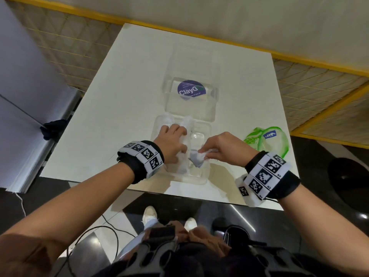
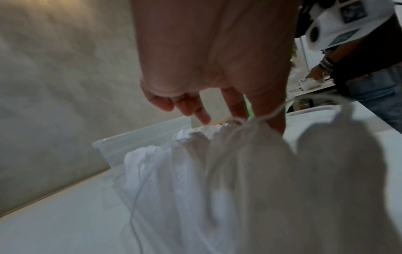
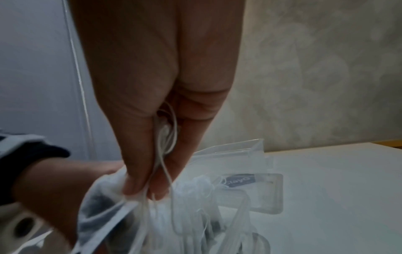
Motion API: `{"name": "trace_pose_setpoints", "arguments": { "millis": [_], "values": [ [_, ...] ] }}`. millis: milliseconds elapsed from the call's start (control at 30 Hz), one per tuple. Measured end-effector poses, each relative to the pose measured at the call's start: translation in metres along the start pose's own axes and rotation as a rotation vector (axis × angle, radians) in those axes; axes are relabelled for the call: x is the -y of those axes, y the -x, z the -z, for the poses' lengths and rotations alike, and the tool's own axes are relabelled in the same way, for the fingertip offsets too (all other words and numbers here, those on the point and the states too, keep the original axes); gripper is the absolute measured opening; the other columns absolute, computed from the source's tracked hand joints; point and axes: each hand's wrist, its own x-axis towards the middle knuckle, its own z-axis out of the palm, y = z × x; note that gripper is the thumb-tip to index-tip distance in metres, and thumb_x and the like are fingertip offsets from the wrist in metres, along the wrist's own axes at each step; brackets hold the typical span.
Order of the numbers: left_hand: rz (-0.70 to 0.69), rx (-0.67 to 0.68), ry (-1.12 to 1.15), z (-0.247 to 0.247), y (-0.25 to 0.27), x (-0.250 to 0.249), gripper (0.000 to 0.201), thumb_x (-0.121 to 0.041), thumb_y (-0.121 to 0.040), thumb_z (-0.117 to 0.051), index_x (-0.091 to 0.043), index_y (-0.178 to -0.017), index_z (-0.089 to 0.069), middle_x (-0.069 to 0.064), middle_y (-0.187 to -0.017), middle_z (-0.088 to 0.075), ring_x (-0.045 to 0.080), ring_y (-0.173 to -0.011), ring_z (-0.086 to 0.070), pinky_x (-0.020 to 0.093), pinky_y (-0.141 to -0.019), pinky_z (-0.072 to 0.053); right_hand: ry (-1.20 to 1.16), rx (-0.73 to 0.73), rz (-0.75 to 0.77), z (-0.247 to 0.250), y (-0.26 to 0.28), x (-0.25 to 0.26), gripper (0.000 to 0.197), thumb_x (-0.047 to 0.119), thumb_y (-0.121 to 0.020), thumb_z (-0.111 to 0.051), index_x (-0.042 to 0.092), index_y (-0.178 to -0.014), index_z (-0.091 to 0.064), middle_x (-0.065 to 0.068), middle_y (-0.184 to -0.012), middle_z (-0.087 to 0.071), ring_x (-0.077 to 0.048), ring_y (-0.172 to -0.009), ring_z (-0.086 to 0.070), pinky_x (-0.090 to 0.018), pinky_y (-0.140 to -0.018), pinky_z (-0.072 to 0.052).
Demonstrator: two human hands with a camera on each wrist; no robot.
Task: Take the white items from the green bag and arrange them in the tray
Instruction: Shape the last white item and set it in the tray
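White drawstring pouch (image 1: 197,156) pinched in right hand (image 1: 223,147) fingers, hanging over clear tray (image 1: 206,127) near-right compartment; left hand (image 1: 172,143) presses flat on pouches (image 1: 184,121) left. Green bag (image 1: 266,141) lies right.

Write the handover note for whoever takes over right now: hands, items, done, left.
Left hand: in the tray's left side, resting on white items already placed; whether it grips them is unclear.
Right hand: pinching one crumpled white item with strings, over the tray's near middle.
Green bag: on the table, right of the tray, slack; contents not visible.
Tray lid lies open behind.
Done: several items are in the tray.
Left: set down the held item, tidy the arrangement, check the bag for more.
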Motion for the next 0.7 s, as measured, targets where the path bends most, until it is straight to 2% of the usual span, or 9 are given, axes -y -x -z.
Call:
{"name": "trace_pose_setpoints", "arguments": {
  "millis": [67,133,200,300,433,567,700],
  "values": [
    [-0.005,0.062,0.021,-0.005,-0.003,0.004,0.042,-0.036,-0.075,-0.070,-0.031,-0.116,-0.062,0.009,-0.152,-0.020,0.029,-0.141,-0.009,0.050,-0.108,-0.014,0.093,0.053,0.034,-0.009,-0.005,0.009,0.027,0.019,-0.088,-0.060,0.016,-0.115,-0.066,-0.005,-0.112,-0.067,-0.023,-0.106,-0.059,-0.023,-0.086,-0.038],
    [-0.001,0.132,0.037,-0.010,-0.007,0.010,0.048,-0.038,-0.082,-0.063,-0.035,-0.128,-0.050,0.003,-0.155,-0.013,0.025,-0.144,-0.001,0.052,-0.111,-0.004,0.192,0.092,0.079,-0.019,-0.012,0.018,0.028,0.016,-0.090,-0.055,0.016,-0.117,-0.064,-0.005,-0.114,-0.066,-0.024,-0.107,-0.058,-0.029,-0.086,-0.041],
    [-0.002,0.119,0.059,-0.012,-0.011,0.014,0.058,-0.037,-0.082,-0.063,-0.035,-0.135,-0.040,-0.001,-0.152,-0.021,0.021,-0.143,-0.007,0.053,-0.111,-0.004,0.266,0.116,0.122,-0.029,-0.020,0.025,0.027,0.011,-0.091,-0.052,0.015,-0.113,-0.066,-0.005,-0.111,-0.066,-0.026,-0.102,-0.059,-0.030,-0.078,-0.042],
    [-0.015,0.105,0.085,-0.010,-0.015,0.019,0.070,-0.037,-0.079,-0.067,-0.032,-0.140,-0.033,-0.004,-0.147,-0.030,0.017,-0.140,-0.015,0.053,-0.109,-0.005,0.320,0.189,0.168,-0.038,-0.030,0.032,0.026,0.008,-0.090,-0.048,0.010,-0.108,-0.068,-0.008,-0.106,-0.064,-0.029,-0.097,-0.059,-0.029,-0.067,-0.034],
    [0.000,0.077,0.095,-0.012,-0.016,0.021,0.070,-0.035,-0.082,-0.064,-0.029,-0.143,-0.029,-0.005,-0.146,-0.033,0.014,-0.140,-0.017,0.051,-0.109,-0.004,0.408,0.264,0.177,-0.039,-0.043,0.040,0.029,0.009,-0.090,-0.046,0.011,-0.111,-0.066,-0.008,-0.112,-0.062,-0.029,-0.100,-0.057,-0.028,-0.067,-0.035],
    [-0.002,0.052,0.147,-0.009,-0.018,0.024,0.068,-0.033,-0.084,-0.060,-0.027,-0.144,-0.029,-0.003,-0.145,-0.036,0.014,-0.138,-0.023,0.049,-0.108,-0.007,0.459,0.243,0.150,-0.045,-0.056,0.043,0.025,0.011,-0.090,-0.048,0.006,-0.106,-0.066,-0.008,-0.112,-0.063,-0.028,-0.102,-0.059,-0.031,-0.071,-0.045],
    [-0.011,0.057,0.150,-0.007,-0.020,0.027,0.069,-0.034,-0.083,-0.062,-0.029,-0.143,-0.029,-0.005,-0.144,-0.036,0.015,-0.135,-0.024,0.046,-0.107,-0.010,0.553,0.282,0.242,-0.057,-0.057,0.049,0.028,0.012,-0.095,-0.041,0.009,-0.112,-0.063,-0.007,-0.114,-0.061,-0.026,-0.109,-0.056,-0.028,-0.067,-0.038]
  ]
}}
